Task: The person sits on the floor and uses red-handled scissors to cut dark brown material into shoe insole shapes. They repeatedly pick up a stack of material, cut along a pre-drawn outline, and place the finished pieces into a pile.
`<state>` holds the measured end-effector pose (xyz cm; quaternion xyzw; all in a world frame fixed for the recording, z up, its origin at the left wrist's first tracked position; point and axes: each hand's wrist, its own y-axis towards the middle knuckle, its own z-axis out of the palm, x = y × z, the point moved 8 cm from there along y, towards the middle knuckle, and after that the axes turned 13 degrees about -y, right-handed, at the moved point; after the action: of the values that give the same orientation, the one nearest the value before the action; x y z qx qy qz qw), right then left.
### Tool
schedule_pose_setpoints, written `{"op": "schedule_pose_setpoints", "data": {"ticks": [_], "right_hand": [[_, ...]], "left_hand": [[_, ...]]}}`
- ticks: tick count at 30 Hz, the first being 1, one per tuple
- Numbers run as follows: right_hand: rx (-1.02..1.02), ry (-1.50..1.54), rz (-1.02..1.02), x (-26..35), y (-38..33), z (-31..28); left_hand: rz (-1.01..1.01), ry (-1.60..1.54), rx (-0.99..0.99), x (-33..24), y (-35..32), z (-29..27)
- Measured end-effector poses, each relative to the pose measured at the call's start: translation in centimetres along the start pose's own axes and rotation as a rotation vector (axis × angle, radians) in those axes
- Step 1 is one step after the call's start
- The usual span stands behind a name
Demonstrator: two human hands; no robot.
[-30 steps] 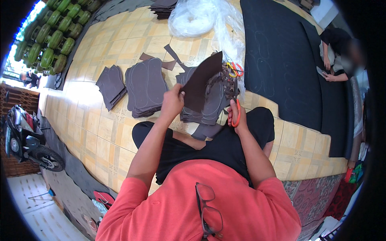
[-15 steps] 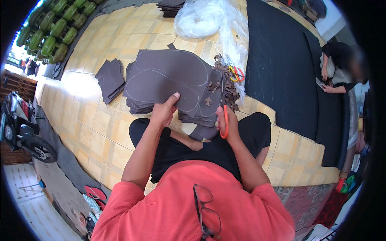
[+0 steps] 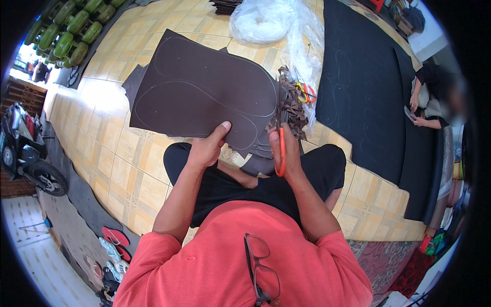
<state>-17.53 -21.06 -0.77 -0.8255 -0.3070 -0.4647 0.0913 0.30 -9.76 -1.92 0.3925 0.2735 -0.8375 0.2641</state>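
My left hand (image 3: 206, 149) pinches the near edge of a dark brown sheet (image 3: 199, 84), thumb on top and fingers underneath. Pale outlines of shoe soles are drawn on the sheet, and its right corners are rounded. My right hand (image 3: 290, 153) grips a pair of scissors with orange handles (image 3: 282, 152); the dark blades point away from me along the sheet's right edge. Whether the blades are parted is hard to make out. Small brown offcuts (image 3: 294, 110) lie heaped just right of the blades. Beneath the sheet, more brown pieces (image 3: 261, 148) show only in part.
Yellow-and-red-handled scissors (image 3: 306, 93) lie beside the offcuts. Clear plastic wrap (image 3: 261, 23) is bunched at the far side. A large black sheet (image 3: 360, 102) with drawn outlines covers the floor to the right, where another person (image 3: 432, 97) sits. A motorcycle (image 3: 36, 158) stands at left.
The sheet has come up off the stack toward me and now hides most of the pile and the pieces at left. The scissors' blades have come against its right edge.
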Motion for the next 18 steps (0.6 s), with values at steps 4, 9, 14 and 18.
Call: {"op": "schedule_pose_setpoints", "data": {"ticks": [4, 9, 14, 18], "right_hand": [[-0.012, 0.049, -0.014, -0.3, -0.2, 0.5], [0.110, -0.040, -0.019, -0.7, -0.5, 0.6], [0.094, 0.010, -0.003, -1.8, -0.5, 1.5], [-0.090, -0.072, -0.133, -0.5, 0.3, 0.6]], "left_hand": [[-0.055, -0.009, 0.033, 0.8, 0.6, -1.8], [-0.013, -0.258, 0.031, -0.9, 0.6, -0.9], [-0.066, -0.167, 0.085, -0.4, 0.4, -1.5], [-0.017, -0.136, 0.066, 0.2, 0.4, -2.4]]}}
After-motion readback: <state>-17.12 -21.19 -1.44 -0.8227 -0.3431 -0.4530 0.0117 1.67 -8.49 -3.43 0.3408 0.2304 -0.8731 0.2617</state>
